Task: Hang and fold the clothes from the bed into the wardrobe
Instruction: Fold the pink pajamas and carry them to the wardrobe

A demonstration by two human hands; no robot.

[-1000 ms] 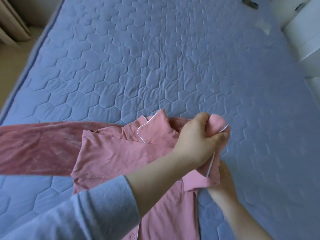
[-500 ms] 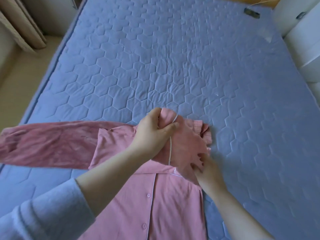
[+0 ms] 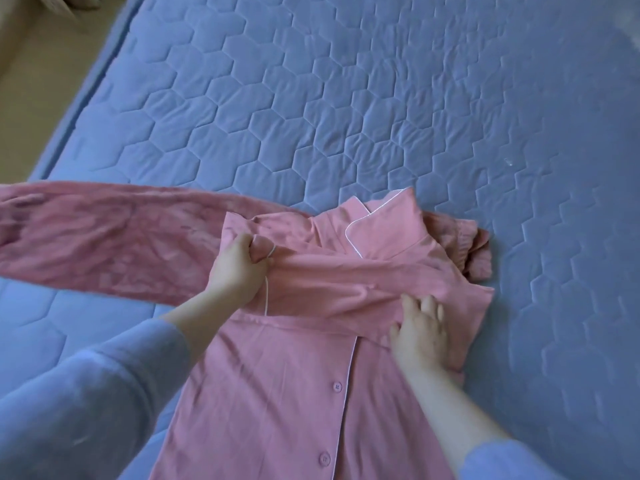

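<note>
**Position of the garment.** The pink pyjama shirt (image 3: 277, 393) is laid front-up and buttoned on the blue quilted bed (image 3: 346, 116), in the lower centre of the frame. Its collar (image 3: 377, 230) is turned toward the top of the frame. The folded sleeve (image 3: 346, 282) is carried across the chest from right to left. The outstretched sleeve (image 3: 86, 237) is spread flat toward the left edge of the frame. The wardrobe is not in view.

**State of the grip.** The cuff (image 3: 263, 247) of the folded sleeve is held in the grip of the left hand (image 3: 239, 268), with the fingers curled round it. The right hand (image 3: 420, 332) is laid open on the fabric beside the fold at the right edge of the shirt, fingers straight. Nothing is grasped by it.

**Step in hand (judged).** The first sleeve is being folded across the body.

1. The fold line should be pinned by the flat right hand so that the body panel is not dragged sideways.
2. The sleeve should be drawn just taut, then lowered level across the chest, below the collar.
3. The cuff should be set down inside the shirt's outline, not overhanging it.
4. Creases should be smoothed from the pinned fold outward.

**Caution.** Bunched fabric (image 3: 474, 251) is seen just right of the collar. Whether it belongs to the shirt cannot be told. It should be flattened or cleared before the next fold is made.
</note>
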